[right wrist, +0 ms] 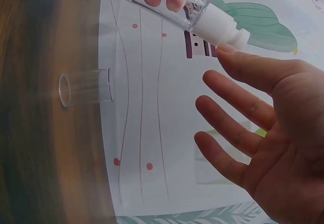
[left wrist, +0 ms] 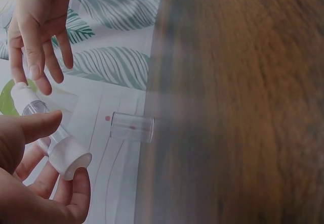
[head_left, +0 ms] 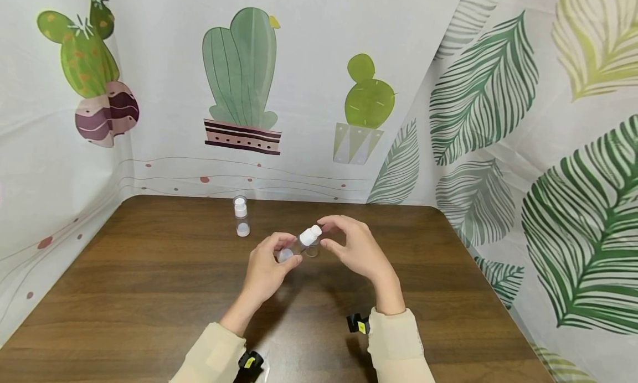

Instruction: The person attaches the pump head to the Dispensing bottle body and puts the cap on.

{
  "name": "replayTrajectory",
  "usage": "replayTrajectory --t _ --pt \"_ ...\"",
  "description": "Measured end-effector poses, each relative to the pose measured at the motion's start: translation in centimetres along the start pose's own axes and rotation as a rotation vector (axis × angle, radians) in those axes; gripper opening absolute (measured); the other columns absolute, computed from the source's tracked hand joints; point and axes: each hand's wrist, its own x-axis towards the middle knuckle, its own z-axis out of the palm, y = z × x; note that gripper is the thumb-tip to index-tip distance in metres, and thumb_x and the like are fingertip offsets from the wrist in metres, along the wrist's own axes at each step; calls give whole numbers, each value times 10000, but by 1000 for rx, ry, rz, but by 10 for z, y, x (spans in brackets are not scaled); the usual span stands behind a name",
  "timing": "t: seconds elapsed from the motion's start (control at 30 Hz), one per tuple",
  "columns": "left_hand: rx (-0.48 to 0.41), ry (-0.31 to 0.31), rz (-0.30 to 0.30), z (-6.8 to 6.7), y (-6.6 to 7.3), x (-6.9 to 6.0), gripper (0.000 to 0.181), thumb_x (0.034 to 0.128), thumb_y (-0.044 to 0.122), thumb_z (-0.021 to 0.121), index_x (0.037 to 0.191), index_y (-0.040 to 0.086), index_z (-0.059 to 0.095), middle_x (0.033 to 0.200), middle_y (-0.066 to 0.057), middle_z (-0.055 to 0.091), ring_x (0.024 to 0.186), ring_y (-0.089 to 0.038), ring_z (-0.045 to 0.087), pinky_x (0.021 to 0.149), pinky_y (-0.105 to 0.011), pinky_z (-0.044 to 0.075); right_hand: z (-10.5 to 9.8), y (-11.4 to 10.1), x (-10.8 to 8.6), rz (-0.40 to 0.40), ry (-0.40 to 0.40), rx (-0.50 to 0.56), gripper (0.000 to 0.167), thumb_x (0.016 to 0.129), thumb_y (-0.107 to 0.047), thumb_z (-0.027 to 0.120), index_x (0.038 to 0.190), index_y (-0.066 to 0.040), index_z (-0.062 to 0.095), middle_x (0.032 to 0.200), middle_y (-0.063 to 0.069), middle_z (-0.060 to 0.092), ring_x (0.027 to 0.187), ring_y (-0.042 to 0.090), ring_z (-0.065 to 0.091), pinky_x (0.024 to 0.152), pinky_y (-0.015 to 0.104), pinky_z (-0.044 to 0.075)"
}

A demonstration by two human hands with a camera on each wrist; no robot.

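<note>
My left hand (head_left: 266,265) grips a small clear pump bottle (head_left: 309,236) by its lower body, holding it tilted above the table. White head and collar point up to the right, and the white base shows in the left wrist view. My right hand (head_left: 356,249) is beside the white head with its fingers spread. In the right wrist view its thumb tip overlaps the head; whether it touches is hard to tell. Just behind the bottle, a clear cylindrical cap (right wrist: 86,88) stands on the table.
A second clear pump bottle (head_left: 241,217) with a white head stands upright near the back of the brown wooden table (head_left: 149,294). A white cloth (head_left: 309,89) printed with cacti and leaves hangs behind the table and along its sides.
</note>
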Motion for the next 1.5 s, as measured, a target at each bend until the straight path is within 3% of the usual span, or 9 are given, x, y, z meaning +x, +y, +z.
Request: replayTrajectory --t 0.23,0.57,0.83,1.23,1.5 --pt "-14 3 -15 -3 0 0 418 816 126 925 1190 143 740 1169 -49 767 1111 -240 711 931 -442 539 2 4 0 21 17 -25 409 903 -63 846 1290 -59 715 1093 48 757 1069 314 725 970 483 540" --pt "-7 24 11 -7 -1 4 404 820 110 920 1181 133 741 1151 -61 772 1090 -253 720 904 -452 555 6 8 1 51 22 -62 415 899 -85 856 1291 -114 722 1126 22 749 1084 229 720 984 457 549" --pt "-8 23 -17 -13 -1 6 406 829 134 917 1193 147 739 1161 -59 765 1099 -241 709 892 -435 554 7 11 1 62 16 -86 432 901 -101 857 1307 -140 716 1182 19 744 1097 214 711 982 457 547" --pt "-17 42 -17 -14 -3 6 406 823 121 918 1186 142 739 1144 -65 768 1078 -244 714 870 -447 564 13 14 3 68 -21 -100 421 894 -105 858 1291 -96 719 1162 42 741 1108 330 711 953 493 556" --pt "-13 36 -31 -17 -3 7 421 826 132 918 1204 148 733 1175 -56 771 1108 -224 715 885 -407 553 15 25 8 73 -70 -157 399 896 -113 858 1274 -119 727 1201 53 737 1080 322 692 902 458 563"
